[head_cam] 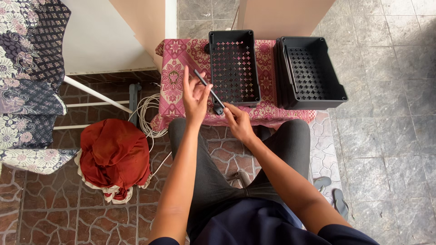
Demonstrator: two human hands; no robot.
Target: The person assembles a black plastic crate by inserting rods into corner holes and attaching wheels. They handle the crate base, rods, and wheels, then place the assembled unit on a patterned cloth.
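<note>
I take the pink cloth on the low table as my landmark.

Nearest to me: my lap in dark trousers, knees apart, just short of the cloth's near edge. Both forearms run up from the bottom of the view toward that edge.

My left hand is raised over the cloth's near-left part, palm turned inward, fingers partly spread. The thumb and forefinger close on the upper part of a thin black rod. The grip is narrow and holds the rod.

My right hand sits at the cloth's near edge, a little right of the left hand. Its fingertips pinch the rod's lower end, where a small dark block is fitted. The grip is closed on that end. The rod slants from upper left to lower right between the two hands, above the cloth and not resting on it.

Left of the cloth, on the floor: a red bundle of fabric, and nearer the cloth a coil of white cable. Well to the left hangs patterned fabric.

On the cloth, beyond the hands: a black crate with cross-shaped holes in its base, standing upright. Just right of it, partly past the cloth's right edge, a second crate of the same kind; they are close, and I cannot tell whether they touch.

Right of the cloth, near my right knee: a pair of sandals on grey tile.
</note>
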